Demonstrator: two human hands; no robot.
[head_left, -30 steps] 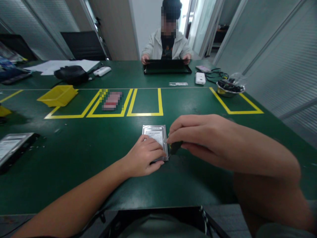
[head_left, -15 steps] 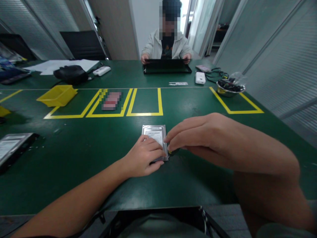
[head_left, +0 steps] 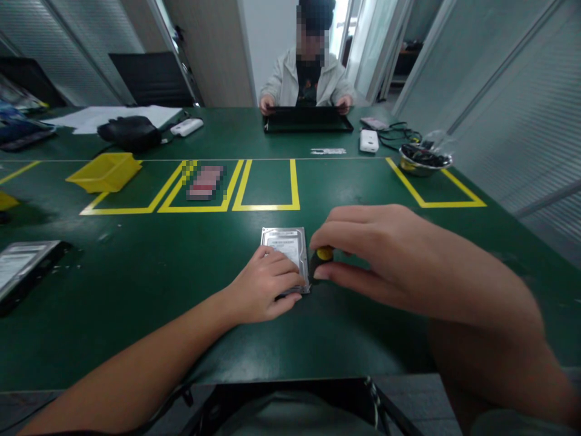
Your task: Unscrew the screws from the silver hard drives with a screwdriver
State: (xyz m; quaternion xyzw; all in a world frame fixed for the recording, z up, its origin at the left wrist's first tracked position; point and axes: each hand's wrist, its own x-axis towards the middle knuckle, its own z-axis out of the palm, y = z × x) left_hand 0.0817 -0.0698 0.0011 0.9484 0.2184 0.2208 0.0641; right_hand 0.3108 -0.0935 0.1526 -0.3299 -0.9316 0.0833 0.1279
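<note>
A silver hard drive (head_left: 290,239) with a white label lies flat on the green table in front of me. My left hand (head_left: 267,284) rests across its lower part, fingers bent over the top and thumb along the near edge, holding it down. Between the thumb and fingertips of my right hand (head_left: 367,248) is a short screwdriver (head_left: 324,253) with a black and yellow handle. It stands at the drive's right edge, near the lower right corner. Its tip is too small to make out.
Another hard drive (head_left: 27,263) lies at the left. Beyond the drive are yellow tape outlines (head_left: 265,208), a yellow bin (head_left: 106,172), a blurred pinkish item (head_left: 206,183) and a metal bowl (head_left: 422,166) of dark items. A person (head_left: 313,72) opposite holds a black tray (head_left: 308,124).
My right hand's fingers and thumb have shifted around the screwdriver, and its yellow end now shows between them. My left hand and the hard drive stay in place.
</note>
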